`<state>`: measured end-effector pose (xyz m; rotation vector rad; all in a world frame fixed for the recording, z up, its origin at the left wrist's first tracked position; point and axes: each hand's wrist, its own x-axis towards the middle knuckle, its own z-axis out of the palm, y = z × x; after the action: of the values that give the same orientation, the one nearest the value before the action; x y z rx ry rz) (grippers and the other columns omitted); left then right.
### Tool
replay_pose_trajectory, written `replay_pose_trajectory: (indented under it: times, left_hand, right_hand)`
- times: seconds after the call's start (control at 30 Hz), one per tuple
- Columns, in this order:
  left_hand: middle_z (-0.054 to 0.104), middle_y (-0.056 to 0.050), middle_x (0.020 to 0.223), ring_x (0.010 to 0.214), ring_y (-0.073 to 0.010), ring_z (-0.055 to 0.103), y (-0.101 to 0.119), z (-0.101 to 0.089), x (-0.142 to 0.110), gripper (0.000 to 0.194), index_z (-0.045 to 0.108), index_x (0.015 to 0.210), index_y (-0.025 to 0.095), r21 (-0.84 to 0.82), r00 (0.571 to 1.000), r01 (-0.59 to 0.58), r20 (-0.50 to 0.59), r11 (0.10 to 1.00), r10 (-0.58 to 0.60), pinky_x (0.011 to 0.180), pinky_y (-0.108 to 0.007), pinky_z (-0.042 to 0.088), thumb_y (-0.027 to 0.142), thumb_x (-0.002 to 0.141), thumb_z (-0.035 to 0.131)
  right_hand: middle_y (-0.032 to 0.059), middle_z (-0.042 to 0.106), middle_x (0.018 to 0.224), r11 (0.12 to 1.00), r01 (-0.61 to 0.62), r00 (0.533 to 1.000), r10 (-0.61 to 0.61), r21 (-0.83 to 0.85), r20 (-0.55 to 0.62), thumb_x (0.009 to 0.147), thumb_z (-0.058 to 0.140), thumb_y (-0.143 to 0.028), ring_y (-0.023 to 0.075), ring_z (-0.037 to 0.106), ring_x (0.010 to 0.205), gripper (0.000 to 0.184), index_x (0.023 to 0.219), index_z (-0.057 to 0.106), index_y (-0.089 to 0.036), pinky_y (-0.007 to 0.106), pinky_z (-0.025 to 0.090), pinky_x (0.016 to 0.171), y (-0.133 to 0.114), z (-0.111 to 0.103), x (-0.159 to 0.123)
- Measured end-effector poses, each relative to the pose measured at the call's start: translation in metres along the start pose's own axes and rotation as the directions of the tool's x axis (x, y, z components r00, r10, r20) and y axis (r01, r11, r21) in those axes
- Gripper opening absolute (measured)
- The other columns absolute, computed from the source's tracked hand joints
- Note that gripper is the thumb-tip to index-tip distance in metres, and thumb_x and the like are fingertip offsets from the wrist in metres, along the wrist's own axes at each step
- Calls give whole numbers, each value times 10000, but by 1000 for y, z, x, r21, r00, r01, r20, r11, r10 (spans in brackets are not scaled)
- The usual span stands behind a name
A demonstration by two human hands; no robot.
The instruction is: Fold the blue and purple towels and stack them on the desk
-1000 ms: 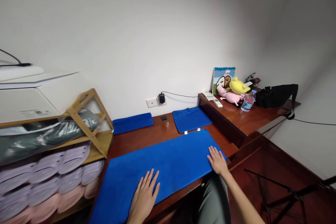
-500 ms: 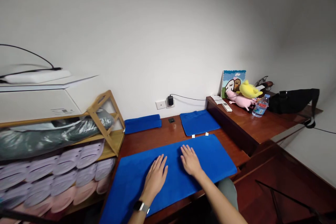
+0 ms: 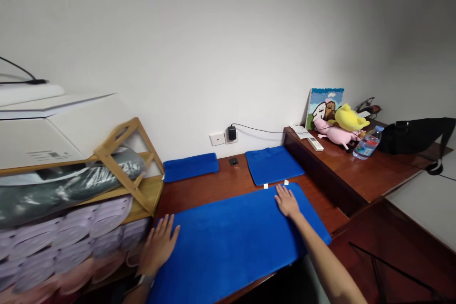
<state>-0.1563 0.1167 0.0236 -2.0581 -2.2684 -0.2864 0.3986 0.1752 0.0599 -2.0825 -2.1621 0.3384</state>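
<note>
A large blue cloth (image 3: 228,237), probably a towel, lies spread flat along the front of the brown desk (image 3: 199,194). My left hand (image 3: 158,243) is at its left edge, palm down, fingers stretched out. Over the cloth's far right part lies my right hand (image 3: 287,201), flat with the fingers a little apart. Neither hand holds anything. Behind, a folded blue cloth (image 3: 191,167) rests at the back left, and another folded blue cloth (image 3: 273,165) with two white tags sits at the back right, just beyond my right hand.
Left stands a wooden rack (image 3: 124,175) with purple slippers (image 3: 110,216) and a white box (image 3: 39,140). On the raised right surface are plush toys (image 3: 335,133), a water bottle (image 3: 368,145), a remote (image 3: 315,144) and a black bag (image 3: 409,135). A black plug (image 3: 232,132) sits in the wall socket.
My hands have spread apart: the left slid leftward to the cloth's left edge, the right moved right and away toward its far right corner. The view has shifted slightly.
</note>
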Motion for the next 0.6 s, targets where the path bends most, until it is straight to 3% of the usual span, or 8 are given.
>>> replay_pose_trajectory:
  times: [0.1,0.2,0.4,0.6]
  left_hand:
    - [444,-183,1681,1582,-322,385,-29,-1,2,799,431,1592,41,-6,999,-18,30,1000,18,1285,-534,309,480,950,245]
    - [467,-195,1665,1579,-335,388,-33,0,4,803,436,1584,31,-9,999,-29,34,1000,30,1267,-542,336,482,951,241]
    - [486,-174,1659,1577,-319,393,-33,-2,8,753,466,1580,79,43,999,-22,41,999,20,1258,-542,343,444,957,249]
    - [530,-140,1633,1546,-265,453,-38,-13,6,712,525,1554,125,84,998,-5,60,996,0,1250,-472,379,424,969,250]
  right_hand:
    - [24,211,1766,990,-132,991,132,-40,-7,1111,176,-480,208,144,1646,670,1717,195,-193,439,110,1331,53,-9,8]
    - [32,197,1770,985,-168,986,168,-47,-10,1111,158,-478,197,137,1646,683,1717,191,-167,412,106,1328,78,-10,12]
    - [23,184,1776,984,-176,984,176,-22,-15,1110,140,-476,189,119,1649,678,1722,180,-187,419,79,1327,79,-7,23]
    - [33,215,1773,987,-140,990,140,79,8,1102,178,-497,197,138,1646,679,1715,232,-209,433,88,1324,74,-10,27]
